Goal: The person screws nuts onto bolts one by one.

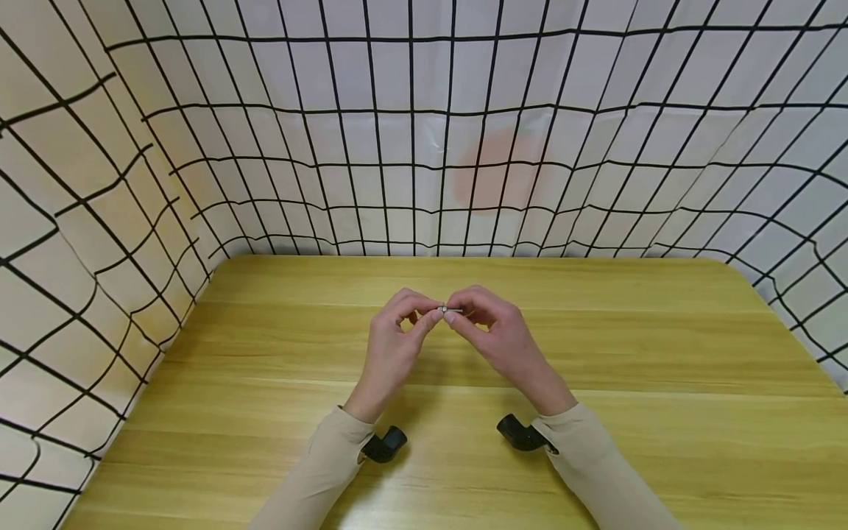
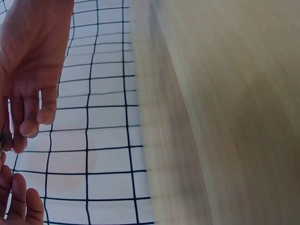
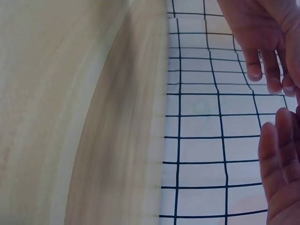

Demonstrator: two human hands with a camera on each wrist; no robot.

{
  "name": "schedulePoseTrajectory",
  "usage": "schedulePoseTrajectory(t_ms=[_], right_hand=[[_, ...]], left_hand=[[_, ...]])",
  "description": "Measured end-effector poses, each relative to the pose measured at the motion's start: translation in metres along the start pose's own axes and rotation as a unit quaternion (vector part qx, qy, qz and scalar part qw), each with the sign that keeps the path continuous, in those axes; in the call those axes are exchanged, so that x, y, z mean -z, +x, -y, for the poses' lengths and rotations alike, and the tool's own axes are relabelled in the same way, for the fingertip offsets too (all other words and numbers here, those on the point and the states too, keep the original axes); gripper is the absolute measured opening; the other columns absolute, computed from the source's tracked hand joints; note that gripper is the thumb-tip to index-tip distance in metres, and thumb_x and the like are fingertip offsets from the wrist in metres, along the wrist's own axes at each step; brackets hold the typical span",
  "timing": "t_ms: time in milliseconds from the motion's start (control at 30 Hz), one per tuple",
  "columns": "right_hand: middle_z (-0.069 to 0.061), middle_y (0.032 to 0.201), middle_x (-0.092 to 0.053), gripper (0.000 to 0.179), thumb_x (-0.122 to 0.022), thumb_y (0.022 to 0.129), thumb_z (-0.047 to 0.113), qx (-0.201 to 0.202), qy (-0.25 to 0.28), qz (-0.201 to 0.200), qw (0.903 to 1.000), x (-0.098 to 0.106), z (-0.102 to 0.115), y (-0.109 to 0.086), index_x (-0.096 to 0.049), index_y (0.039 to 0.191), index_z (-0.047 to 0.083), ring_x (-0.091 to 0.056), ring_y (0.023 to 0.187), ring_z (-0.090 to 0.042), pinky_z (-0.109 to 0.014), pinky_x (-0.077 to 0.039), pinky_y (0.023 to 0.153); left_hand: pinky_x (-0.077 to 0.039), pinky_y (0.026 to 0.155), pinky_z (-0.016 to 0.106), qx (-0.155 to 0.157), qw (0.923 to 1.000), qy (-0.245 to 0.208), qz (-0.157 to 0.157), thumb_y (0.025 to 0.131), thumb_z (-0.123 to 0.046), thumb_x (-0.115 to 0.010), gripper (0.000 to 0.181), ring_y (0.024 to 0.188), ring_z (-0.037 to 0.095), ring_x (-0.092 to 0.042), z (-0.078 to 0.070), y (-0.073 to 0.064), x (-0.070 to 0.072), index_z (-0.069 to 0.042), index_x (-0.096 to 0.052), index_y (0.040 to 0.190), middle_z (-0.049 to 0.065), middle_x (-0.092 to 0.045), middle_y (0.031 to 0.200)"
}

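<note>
Above the wooden table, my left hand (image 1: 392,338) and right hand (image 1: 500,331) meet fingertip to fingertip. Between them is a small silvery metal piece (image 1: 457,310), thin and rod-like with a rounder bit at its left end. Thumb and forefinger of each hand pinch it, the left at the rounder end, the right along the thin part. It is too small to tell its exact kind. In the left wrist view the left hand (image 2: 35,61) shows its other fingers loosely bent; in the right wrist view so does the right hand (image 3: 267,42). The fingertips hide most of the piece there.
Under both hands lies a light wooden table (image 1: 265,383). White sheeting with a black grid net (image 1: 411,110) rises behind it and along both sides. A curved black wrist mount (image 1: 384,444) sits at the left cuff, and another black mount (image 1: 522,433) at the right cuff.
</note>
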State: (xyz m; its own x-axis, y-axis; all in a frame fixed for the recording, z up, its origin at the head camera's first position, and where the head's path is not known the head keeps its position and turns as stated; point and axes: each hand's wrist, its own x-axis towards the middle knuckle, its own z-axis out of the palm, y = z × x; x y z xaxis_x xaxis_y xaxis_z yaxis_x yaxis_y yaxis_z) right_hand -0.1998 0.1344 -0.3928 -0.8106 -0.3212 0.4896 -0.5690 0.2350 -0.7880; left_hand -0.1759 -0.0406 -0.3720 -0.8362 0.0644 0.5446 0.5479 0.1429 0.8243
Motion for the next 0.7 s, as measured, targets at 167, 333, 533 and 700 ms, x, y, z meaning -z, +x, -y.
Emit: schedulePoseTrajectory(t_ms=[167, 333, 533, 700], right_hand=[[-0.005, 0.094, -0.063, 0.007, -0.062, 0.096, 0.002, -0.041, 0.002, 0.004, 0.9992, -0.002, 0.023, 0.001, -0.066, 0.101, 0.004, -0.058, 0.083, -0.026, -0.036, -0.05, 0.072], [-0.006, 0.096, -0.065, 0.007, -0.063, 0.096, 0.003, -0.058, -0.008, 0.002, 0.9983, -0.001, 0.036, 0.0, -0.065, 0.103, 0.002, -0.06, 0.088, -0.025, -0.037, -0.051, 0.076], [-0.009, 0.105, -0.063, 0.021, -0.069, 0.089, -0.003, 0.019, -0.027, -0.014, 0.9994, 0.001, 0.025, 0.0, -0.063, 0.109, 0.002, -0.06, 0.092, -0.022, -0.034, -0.053, 0.076], [-0.013, 0.1, -0.062, 0.019, -0.069, 0.086, -0.011, 0.056, -0.028, -0.023, 0.9978, 0.0, 0.034, 0.002, -0.064, 0.103, -0.003, -0.059, 0.088, -0.023, -0.032, -0.053, 0.072]], left_hand=[[-0.04, 0.073, 0.037, -0.001, 1.0, -0.002, 0.004, 0.089, 0.003, -0.068, 0.004, 0.082, 0.022, -0.054, 0.0, 0.0, 0.001, 0.005, -0.07, 0.09, 0.013, -0.064, 0.088], [-0.04, 0.074, 0.034, 0.007, 1.0, -0.001, 0.002, 0.09, 0.004, -0.067, 0.004, 0.083, 0.021, -0.053, 0.0, -0.001, 0.0, 0.005, -0.07, 0.092, 0.014, -0.063, 0.089], [-0.04, 0.074, 0.031, 0.016, 0.9999, 0.0, -0.004, 0.09, 0.003, -0.067, 0.004, 0.082, 0.021, -0.052, 0.001, -0.001, -0.001, 0.005, -0.069, 0.093, 0.013, -0.063, 0.09], [-0.041, 0.074, 0.037, 0.009, 0.9999, -0.004, 0.004, 0.09, 0.003, -0.067, 0.004, 0.083, 0.022, -0.053, 0.0, -0.001, 0.0, 0.004, -0.07, 0.093, 0.014, -0.064, 0.09]])
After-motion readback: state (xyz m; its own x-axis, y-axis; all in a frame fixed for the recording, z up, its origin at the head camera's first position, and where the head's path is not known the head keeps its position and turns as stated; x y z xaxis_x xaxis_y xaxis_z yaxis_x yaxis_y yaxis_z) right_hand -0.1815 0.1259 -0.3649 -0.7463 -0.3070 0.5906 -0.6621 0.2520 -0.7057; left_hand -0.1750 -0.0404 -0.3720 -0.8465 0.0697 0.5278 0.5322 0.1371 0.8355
